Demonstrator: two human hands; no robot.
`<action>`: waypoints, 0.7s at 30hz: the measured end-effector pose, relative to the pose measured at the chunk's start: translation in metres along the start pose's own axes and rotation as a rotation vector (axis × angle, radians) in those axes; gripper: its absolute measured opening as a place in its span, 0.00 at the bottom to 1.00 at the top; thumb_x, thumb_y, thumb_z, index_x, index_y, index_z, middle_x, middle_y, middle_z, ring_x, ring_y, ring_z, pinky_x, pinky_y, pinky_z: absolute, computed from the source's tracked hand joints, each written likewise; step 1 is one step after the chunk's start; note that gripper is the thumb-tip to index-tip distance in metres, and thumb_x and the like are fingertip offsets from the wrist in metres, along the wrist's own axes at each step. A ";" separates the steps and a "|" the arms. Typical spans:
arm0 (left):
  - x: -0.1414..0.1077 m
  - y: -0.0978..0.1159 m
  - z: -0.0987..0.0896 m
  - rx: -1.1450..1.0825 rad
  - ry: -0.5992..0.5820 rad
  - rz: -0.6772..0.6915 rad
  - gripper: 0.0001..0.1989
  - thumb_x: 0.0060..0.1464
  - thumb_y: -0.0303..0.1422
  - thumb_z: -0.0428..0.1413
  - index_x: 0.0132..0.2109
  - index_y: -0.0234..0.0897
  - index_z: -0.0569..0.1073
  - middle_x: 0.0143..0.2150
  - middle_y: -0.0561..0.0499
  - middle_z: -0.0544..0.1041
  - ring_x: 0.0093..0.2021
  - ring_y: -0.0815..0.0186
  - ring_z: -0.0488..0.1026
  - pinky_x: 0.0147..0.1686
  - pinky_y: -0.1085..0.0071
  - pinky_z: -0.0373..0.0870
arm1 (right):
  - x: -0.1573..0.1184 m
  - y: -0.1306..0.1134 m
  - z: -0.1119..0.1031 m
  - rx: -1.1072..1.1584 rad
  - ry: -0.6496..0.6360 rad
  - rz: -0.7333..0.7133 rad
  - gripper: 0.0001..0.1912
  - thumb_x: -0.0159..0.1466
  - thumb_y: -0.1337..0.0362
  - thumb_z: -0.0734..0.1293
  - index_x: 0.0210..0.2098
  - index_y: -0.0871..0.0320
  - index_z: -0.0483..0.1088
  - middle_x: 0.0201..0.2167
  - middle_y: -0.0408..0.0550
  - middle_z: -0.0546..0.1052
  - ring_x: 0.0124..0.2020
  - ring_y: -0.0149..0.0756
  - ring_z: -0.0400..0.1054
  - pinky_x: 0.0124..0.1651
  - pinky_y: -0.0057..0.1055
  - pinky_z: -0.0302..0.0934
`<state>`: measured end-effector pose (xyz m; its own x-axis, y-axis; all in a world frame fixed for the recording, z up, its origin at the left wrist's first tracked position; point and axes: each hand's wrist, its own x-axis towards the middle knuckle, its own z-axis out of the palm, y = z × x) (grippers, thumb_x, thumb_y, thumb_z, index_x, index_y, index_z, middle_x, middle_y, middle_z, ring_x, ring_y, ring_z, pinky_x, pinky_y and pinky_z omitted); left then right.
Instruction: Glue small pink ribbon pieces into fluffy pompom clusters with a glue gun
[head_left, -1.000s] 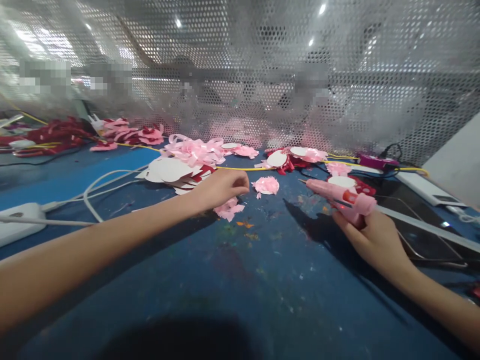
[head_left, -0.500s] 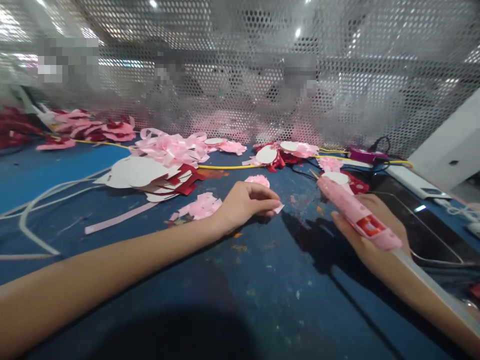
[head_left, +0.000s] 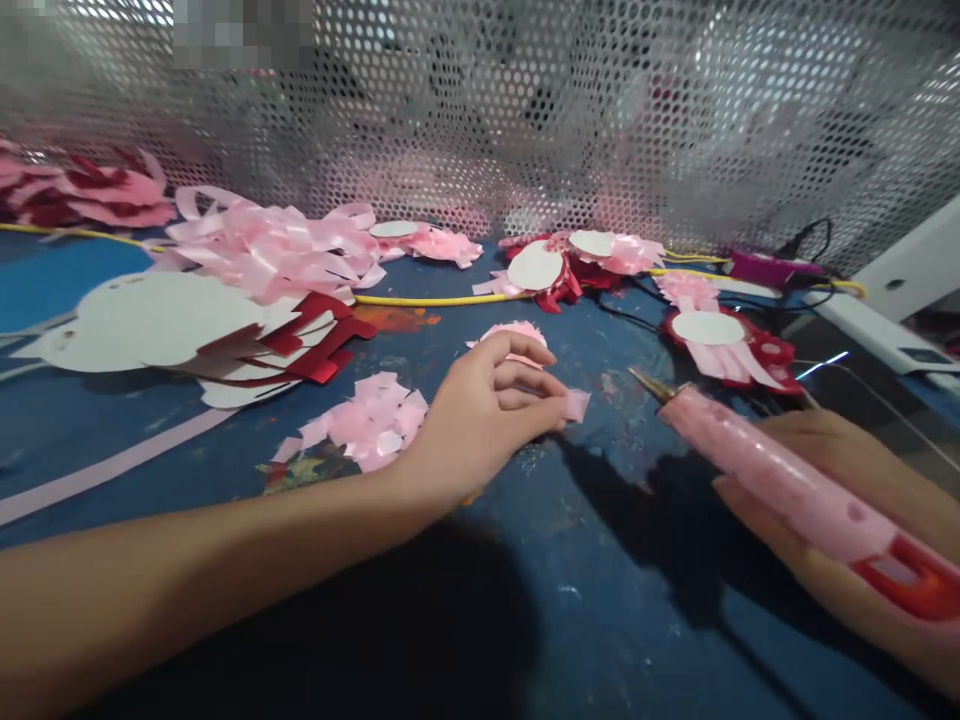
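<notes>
Between thumb and fingertips, my left hand [head_left: 499, 410] pinches a small piece of pink ribbon [head_left: 577, 405] just above the blue tabletop. My right hand [head_left: 817, 480] is wrapped round a pink hot glue gun [head_left: 780, 470], its metal nozzle aimed left toward the ribbon piece but apart from it. Behind my left fingers lies a pink rosette [head_left: 514, 335], partly hidden. Left of my wrist is a loose pile of cut pink ribbon pieces [head_left: 379, 415].
White and red paper cutouts [head_left: 165, 320] are stacked at left, with curled pink ribbons [head_left: 277, 240] behind. Rosettes with white discs [head_left: 536, 266] lie along the back near a yellow cable [head_left: 427, 300]. A perforated metal screen [head_left: 480, 110] stands behind. A purple box [head_left: 772, 266] sits back right.
The view has moved closer to the table. The glue gun's nozzle is now nearer the ribbon piece, which shows more beyond my left fingertips. Both hands keep their holds.
</notes>
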<state>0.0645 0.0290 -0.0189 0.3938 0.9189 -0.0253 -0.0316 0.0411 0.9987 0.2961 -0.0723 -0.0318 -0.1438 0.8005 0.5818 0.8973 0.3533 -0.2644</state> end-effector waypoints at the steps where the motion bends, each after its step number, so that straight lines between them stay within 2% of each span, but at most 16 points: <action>1: 0.000 0.000 0.000 0.008 0.005 0.009 0.17 0.42 0.26 0.62 0.39 0.38 0.65 0.29 0.55 0.76 0.27 0.70 0.76 0.31 0.74 0.74 | 0.001 -0.003 -0.001 0.047 -0.005 -0.034 0.06 0.63 0.66 0.62 0.39 0.52 0.69 0.33 0.47 0.73 0.32 0.38 0.70 0.33 0.33 0.63; 4: -0.001 -0.001 0.001 0.057 0.010 0.038 0.19 0.43 0.27 0.63 0.39 0.39 0.63 0.29 0.56 0.78 0.28 0.70 0.77 0.30 0.75 0.73 | 0.002 -0.009 -0.002 0.187 -0.046 -0.116 0.08 0.63 0.71 0.60 0.39 0.53 0.67 0.33 0.48 0.71 0.34 0.38 0.68 0.32 0.33 0.60; 10: -0.001 0.000 0.001 0.089 0.011 0.056 0.19 0.44 0.26 0.62 0.40 0.40 0.62 0.29 0.56 0.78 0.29 0.69 0.77 0.32 0.74 0.74 | -0.002 -0.008 -0.004 0.129 -0.157 -0.055 0.08 0.67 0.68 0.57 0.36 0.52 0.66 0.35 0.48 0.69 0.35 0.35 0.67 0.35 0.32 0.60; 21: -0.003 0.002 0.002 0.085 -0.023 0.058 0.18 0.45 0.27 0.63 0.42 0.37 0.65 0.30 0.54 0.78 0.29 0.71 0.76 0.30 0.79 0.72 | 0.001 -0.003 -0.001 0.180 -0.158 -0.164 0.08 0.66 0.71 0.57 0.37 0.57 0.66 0.31 0.47 0.66 0.34 0.37 0.62 0.34 0.35 0.56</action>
<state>0.0646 0.0254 -0.0169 0.4145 0.9095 0.0326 0.0231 -0.0463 0.9987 0.2938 -0.0735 -0.0294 -0.3566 0.7865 0.5043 0.7702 0.5530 -0.3178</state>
